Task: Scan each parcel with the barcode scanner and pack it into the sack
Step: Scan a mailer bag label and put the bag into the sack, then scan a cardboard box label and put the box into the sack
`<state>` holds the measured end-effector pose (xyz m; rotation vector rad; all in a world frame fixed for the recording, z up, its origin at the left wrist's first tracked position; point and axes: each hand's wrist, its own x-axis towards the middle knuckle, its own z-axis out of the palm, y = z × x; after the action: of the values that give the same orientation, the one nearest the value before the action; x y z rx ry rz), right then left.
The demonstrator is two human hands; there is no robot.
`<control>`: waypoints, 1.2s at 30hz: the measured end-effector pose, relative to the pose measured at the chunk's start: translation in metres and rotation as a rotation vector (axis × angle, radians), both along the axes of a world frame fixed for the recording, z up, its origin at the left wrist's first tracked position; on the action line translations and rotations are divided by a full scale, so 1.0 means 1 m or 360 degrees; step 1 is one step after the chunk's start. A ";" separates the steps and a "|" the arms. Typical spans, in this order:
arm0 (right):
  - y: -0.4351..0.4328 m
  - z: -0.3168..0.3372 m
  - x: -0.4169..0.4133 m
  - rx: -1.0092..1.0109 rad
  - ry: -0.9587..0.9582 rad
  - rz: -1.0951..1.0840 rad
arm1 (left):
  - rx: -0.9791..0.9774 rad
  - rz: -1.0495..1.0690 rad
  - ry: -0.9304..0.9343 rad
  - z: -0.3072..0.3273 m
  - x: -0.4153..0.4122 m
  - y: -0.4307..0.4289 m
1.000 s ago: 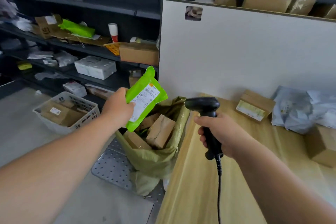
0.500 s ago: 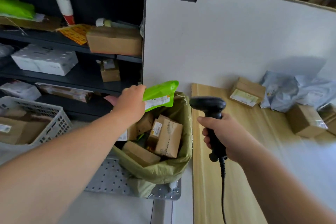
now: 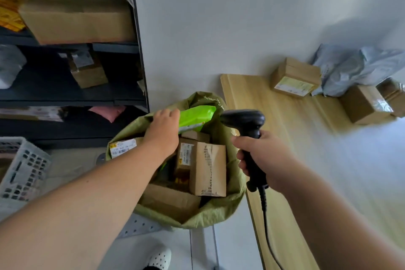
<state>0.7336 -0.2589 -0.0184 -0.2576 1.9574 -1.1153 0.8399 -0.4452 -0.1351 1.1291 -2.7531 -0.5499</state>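
My left hand (image 3: 163, 132) grips a bright green parcel (image 3: 195, 115) and holds it flat just inside the far rim of the olive-green sack (image 3: 219, 212). Several cardboard boxes fill the sack, the nearest of them a taped brown box (image 3: 208, 169). My right hand (image 3: 265, 159) is closed on the handle of the black barcode scanner (image 3: 243, 119), which hangs over the gap between sack and wooden table (image 3: 291, 144), its cable trailing down. More parcels lie on the table: a small labelled box (image 3: 294, 76), a grey mailer bag (image 3: 355, 68) and a taped box (image 3: 365, 104).
Dark shelving (image 3: 72, 96) with boxes stands left of the sack. A white plastic basket (image 3: 22, 166) sits on the floor at far left. A white board (image 3: 241, 17) rises behind the table. My shoe (image 3: 158, 258) shows below the sack.
My left hand has carried the green parcel from upright in front of the scanner down into the sack's mouth, laying it flat. The view has tilted downward. The scanner hand has hardly moved.
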 end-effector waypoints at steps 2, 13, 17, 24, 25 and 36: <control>-0.008 -0.007 -0.002 0.0039 0.0004 -0.0030 | 0.0061 -0.0020 -0.0050 -0.017 -0.007 -0.011; -0.009 -0.018 -0.006 0.0159 -0.0003 -0.0154 | 0.0112 -0.0270 -0.0499 -0.033 -0.021 -0.025; 0.014 -0.011 -0.007 0.0099 0.0028 -0.0251 | -0.0032 -0.0390 -0.0305 -0.004 -0.034 -0.008; 0.096 0.016 -0.005 0.0019 0.0120 -0.0367 | -0.0114 -0.0669 -0.0122 0.053 -0.067 0.078; 0.112 0.022 -0.006 0.0006 0.0138 -0.0383 | -0.0134 -0.0706 -0.0110 0.061 -0.071 0.095; 0.392 0.073 -0.024 -0.0147 0.0318 -0.0647 | -0.0304 -0.0844 -0.0009 0.140 -0.114 0.344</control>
<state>0.7091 0.1331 0.0544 -0.0166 2.1989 -1.4908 0.7261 -0.1015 0.0054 0.3528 -3.0239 -0.3141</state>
